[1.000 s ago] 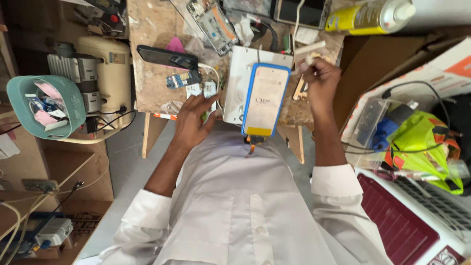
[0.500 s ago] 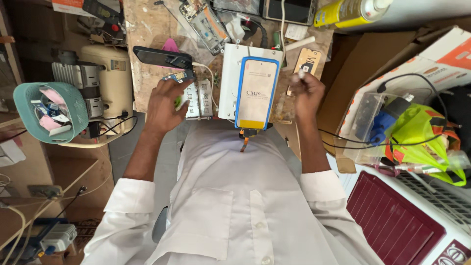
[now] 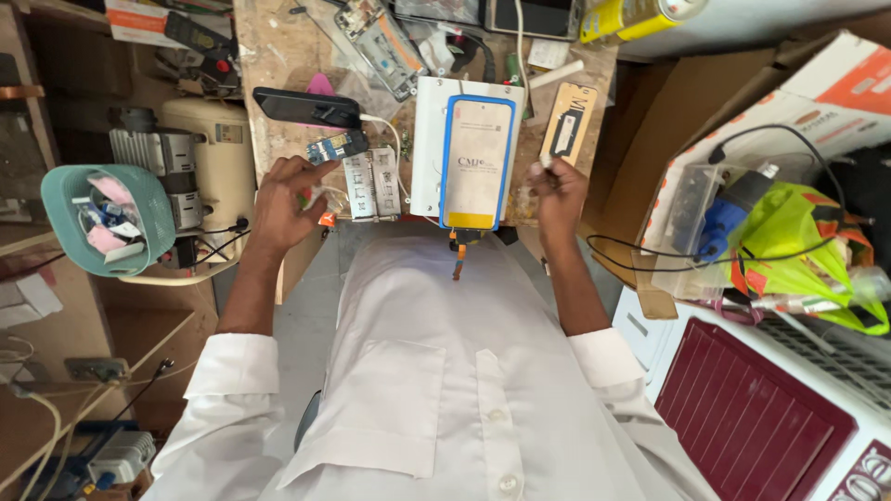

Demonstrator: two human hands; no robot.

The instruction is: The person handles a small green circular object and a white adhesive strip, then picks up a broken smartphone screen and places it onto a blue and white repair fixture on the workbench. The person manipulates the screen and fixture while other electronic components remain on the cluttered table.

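1. Since a second ago the right hand (image 3: 557, 195) has come back from the far side of the bench to the near edge, just right of the phone (image 3: 476, 162). The left hand (image 3: 288, 199) has slid leftward, away from the phone, and now sits past the small white board (image 3: 371, 184).
2. Both hands are therefore off the phone. It lies free on its white pad (image 3: 429, 139), so the work seems to be between touches, not on the screen itself.
3. Right fingers are curled shut, apparently pinching something small and pale. The view is too coarse to say what it is.
4. Left fingers are bent, with the fingertips against a little blue module (image 3: 337, 147) left of the phone. Whether they grip it or only touch it, I cannot tell.
5. The phone is face up, screen pale beige, with a blue rim around it and a yellow band at its near end. It lies lengthwise on the pad at the bench's (image 3: 278, 56) near edge, straight ahead of the person's chest.
6. A tan card (image 3: 568, 123) with a dark cut-out lies just right of the phone, and a black handset (image 3: 306, 107) lies well left of it.
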